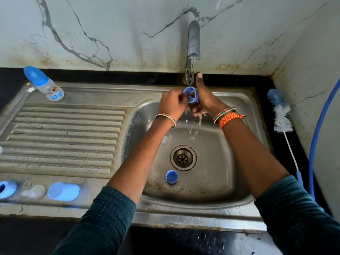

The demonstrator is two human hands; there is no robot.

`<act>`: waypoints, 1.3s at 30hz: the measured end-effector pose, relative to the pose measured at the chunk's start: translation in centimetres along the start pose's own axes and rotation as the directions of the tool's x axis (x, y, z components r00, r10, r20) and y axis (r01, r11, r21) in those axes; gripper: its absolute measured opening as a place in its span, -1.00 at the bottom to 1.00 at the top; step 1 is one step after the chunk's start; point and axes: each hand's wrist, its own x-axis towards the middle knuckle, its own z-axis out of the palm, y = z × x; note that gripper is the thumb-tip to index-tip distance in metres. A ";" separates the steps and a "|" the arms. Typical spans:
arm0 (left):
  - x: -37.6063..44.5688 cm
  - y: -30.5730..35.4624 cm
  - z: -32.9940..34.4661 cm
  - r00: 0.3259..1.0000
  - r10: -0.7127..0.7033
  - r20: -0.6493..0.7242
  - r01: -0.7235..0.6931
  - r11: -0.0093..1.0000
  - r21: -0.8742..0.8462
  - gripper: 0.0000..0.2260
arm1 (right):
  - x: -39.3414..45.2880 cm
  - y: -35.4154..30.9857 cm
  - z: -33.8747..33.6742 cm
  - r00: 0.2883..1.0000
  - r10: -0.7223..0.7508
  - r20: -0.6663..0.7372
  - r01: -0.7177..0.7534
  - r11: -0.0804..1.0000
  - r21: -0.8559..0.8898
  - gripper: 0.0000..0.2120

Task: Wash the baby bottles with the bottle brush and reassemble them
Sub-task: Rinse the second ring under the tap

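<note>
Both hands [172, 103] [203, 97] – grip holding blue ring [191, 95], under running tap [193, 41]

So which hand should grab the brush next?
The right hand, probably: the bottle brush lies on the counter right of the sink. The left hand is farther away and pinches the blue ring.

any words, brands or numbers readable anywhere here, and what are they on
None can be read.
Baby bottle standing at the back left of the sink: a small coloured print on its clear body, too small and blurred to make out any letters.
Blue ring held under the tap by the left hand and right hand: no marking visible.
Bottle brush: no lettering visible.
</note>
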 end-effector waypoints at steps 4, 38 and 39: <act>-0.3 0.5 0.7 0.930 -0.351 0.113 0.368 0.885 -0.284 -0.62 | 0.1 0.2 -0.2 0.983 -0.185 -0.012 0.183 0.951 0.250 -0.83; 0.1 0.2 0.0 0.822 -0.431 0.372 0.560 0.492 -0.667 -0.77 | -0.6 0.1 -0.3 0.986 -0.152 -0.068 0.163 0.966 0.202 -0.47; 0.1 0.0 0.1 0.852 -0.425 0.306 0.515 0.573 -0.638 -0.74 | -0.5 -0.1 -0.4 0.996 -0.083 -0.042 0.092 0.951 0.295 -0.50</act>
